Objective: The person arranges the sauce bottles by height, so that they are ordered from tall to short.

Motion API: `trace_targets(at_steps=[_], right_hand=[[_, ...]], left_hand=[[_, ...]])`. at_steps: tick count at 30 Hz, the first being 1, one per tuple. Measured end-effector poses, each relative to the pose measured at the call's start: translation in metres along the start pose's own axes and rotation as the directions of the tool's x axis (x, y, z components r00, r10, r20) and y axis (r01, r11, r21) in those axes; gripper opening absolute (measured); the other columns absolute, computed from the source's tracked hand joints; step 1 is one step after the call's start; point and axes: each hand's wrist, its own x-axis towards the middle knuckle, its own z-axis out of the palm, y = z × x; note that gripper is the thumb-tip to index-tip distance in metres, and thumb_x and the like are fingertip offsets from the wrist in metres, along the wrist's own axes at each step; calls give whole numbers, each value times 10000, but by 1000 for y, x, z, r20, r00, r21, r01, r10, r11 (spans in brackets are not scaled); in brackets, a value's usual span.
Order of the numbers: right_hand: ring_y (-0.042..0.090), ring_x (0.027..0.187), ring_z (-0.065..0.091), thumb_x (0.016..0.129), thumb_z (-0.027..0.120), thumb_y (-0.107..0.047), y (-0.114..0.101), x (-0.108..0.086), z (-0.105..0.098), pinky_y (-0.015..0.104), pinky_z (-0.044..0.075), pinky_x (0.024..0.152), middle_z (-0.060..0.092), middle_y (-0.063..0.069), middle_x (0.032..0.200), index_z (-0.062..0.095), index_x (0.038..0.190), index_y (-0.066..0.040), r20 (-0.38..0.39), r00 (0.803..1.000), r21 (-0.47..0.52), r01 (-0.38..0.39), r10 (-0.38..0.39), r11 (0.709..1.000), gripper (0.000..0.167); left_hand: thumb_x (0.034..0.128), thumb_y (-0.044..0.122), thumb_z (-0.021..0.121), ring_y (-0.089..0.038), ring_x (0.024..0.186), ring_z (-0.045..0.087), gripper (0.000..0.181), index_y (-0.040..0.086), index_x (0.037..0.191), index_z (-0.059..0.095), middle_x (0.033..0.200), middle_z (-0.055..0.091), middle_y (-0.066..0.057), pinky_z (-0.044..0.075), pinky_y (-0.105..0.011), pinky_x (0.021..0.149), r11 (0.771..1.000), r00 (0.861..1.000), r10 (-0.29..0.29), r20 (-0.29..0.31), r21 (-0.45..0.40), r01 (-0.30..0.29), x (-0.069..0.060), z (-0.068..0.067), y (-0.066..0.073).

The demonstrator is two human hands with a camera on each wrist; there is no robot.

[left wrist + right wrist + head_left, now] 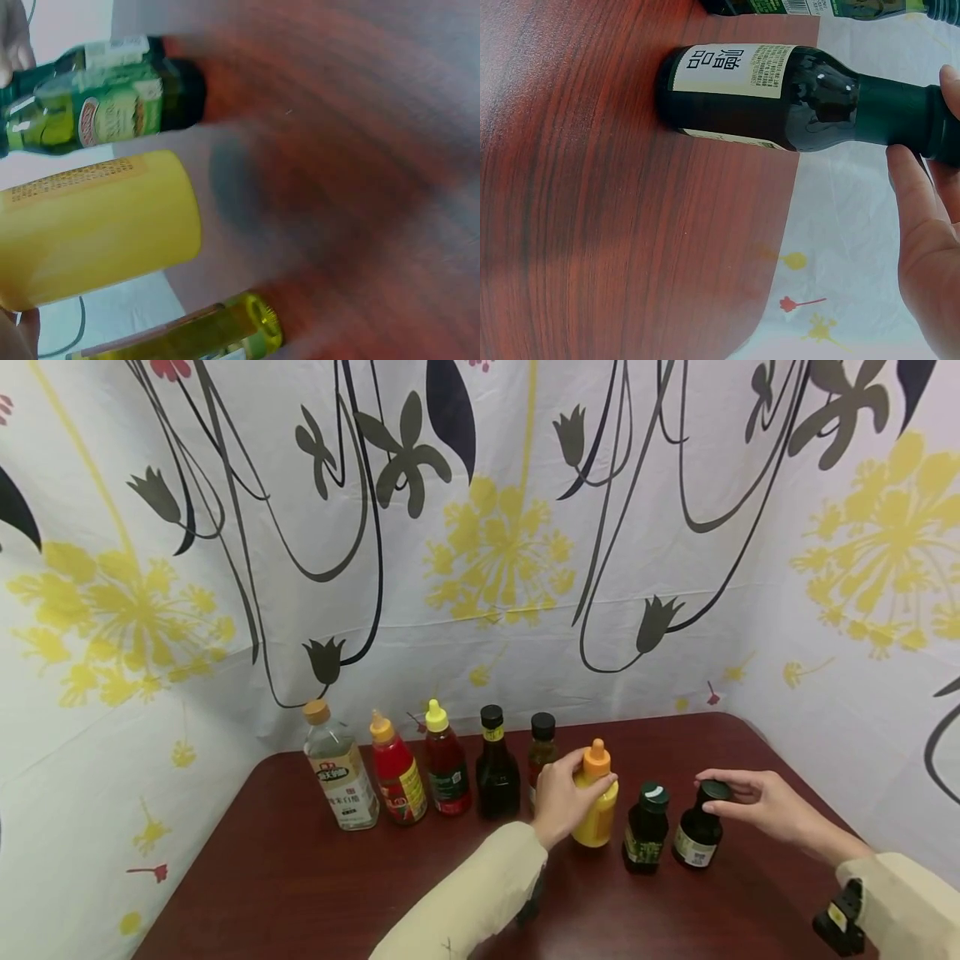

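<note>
My left hand [558, 797] grips a yellow squeeze bottle [597, 818] with an orange nozzle cap near its top. In the left wrist view, a shadow lies on the table just off the squeeze bottle's base [180, 217], so it seems slightly raised. At the right, my right hand [765, 806] pinches the dark green cap of a dark sauce bottle [697, 842] between thumb and fingers. That bottle stands upright, its pale label [735, 71] showing in the right wrist view. Between the two held bottles stands a small green-capped bottle [645, 839].
Along the back of the dark red table [300, 877], from the left, stand a clear vinegar bottle [345, 785], a red squeeze bottle [399, 781], a yellow-capped red bottle [447, 768], a black-capped dark bottle [497, 777] and another black-capped bottle [543, 747]. Patterned cloth [495, 668] hangs behind.
</note>
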Motion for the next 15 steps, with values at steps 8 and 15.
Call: trace_targets(at_steps=[8, 15], right_hand=[[-14, 887, 580, 804, 631, -55, 0, 0, 1, 278, 514, 594, 574, -171, 1040, 566, 1137, -13, -1, 1000, 6, 24, -24, 1000, 342], [-8, 877, 585, 803, 632, -53, 1, 1, 1, 288, 516, 593, 596, -103, 1039, 569, 1133, -18, -3, 1000, 6, 23, -23, 1000, 337]], left_hand=[[770, 238, 691, -59, 844, 598, 325, 95, 1053, 618, 985, 643, 9, 465, -164, 724, 1000, 997, -25, 69, 7, 24, 22, 7, -3], [764, 199, 696, -69, 869, 590, 349, 73, 1073, 595, 995, 629, 1, 460, -175, 752, 997, 986, -72, 149, 18, 70, 31, 14, -14]])
